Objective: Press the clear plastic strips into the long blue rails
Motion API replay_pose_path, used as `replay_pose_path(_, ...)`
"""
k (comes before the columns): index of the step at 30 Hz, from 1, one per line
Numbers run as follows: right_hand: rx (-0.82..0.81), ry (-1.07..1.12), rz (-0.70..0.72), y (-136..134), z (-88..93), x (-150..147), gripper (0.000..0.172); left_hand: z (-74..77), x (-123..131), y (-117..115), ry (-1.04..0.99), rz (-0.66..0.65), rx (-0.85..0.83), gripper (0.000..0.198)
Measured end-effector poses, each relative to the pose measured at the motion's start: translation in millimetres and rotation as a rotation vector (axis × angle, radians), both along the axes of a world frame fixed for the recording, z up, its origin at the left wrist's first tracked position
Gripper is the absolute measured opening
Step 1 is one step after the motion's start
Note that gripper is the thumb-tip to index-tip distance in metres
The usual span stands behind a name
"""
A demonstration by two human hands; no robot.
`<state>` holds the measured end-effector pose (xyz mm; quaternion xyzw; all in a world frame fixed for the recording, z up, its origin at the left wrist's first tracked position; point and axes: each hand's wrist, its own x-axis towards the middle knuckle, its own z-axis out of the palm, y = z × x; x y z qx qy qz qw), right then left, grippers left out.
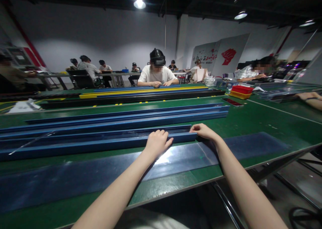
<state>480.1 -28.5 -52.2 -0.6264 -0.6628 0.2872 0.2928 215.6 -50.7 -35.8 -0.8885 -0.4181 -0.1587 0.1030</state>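
A long blue channel strip [100, 145] lies across the bench, its open trough facing up. Over its near wall, close to the right end, my left hand [158, 142] is curled with the fingertips inside the trough. My right hand [203, 131] is at the strip's right end, thumb and fingers drawn together there; what lies between them is too small to make out. Some clear film shows inside the trough, with a loose piece sticking out at the left. In front of the strip, a flat transparent plastic sheet [100, 172] runs under my forearms.
More blue strips [151, 118] lie just behind. Farther back are yellow strips [143, 91], black strips [136, 100], a phone [232, 102] and red and yellow bins [241, 92]. A co-worker [158, 71] sits opposite. Another person's hand [310, 96] is at right. The green bench's front edge [176, 192] is near me.
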Motion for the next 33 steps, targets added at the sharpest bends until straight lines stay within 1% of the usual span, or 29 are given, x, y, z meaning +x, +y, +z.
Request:
replay_pose_path(11, 0.005, -0.016, 0.001, 1.7, -1.9, 1.5, 0.015, 0.1, -0.2, 0.0, -0.008, 0.001, -0.01, 0.033)
replay_pose_path(17, 0.003, 0.01, 0.012, 2.9, -4.3, 2.4, 0.015, 0.6, -0.2, 0.2, 0.012, 0.008, 0.005, 0.034)
replay_pose_path(33, -0.014, -0.002, -0.002, 0.4, -0.7, -0.1, 0.016, 0.0, 0.1, 0.0, 0.016, 0.007, -0.006, 0.035)
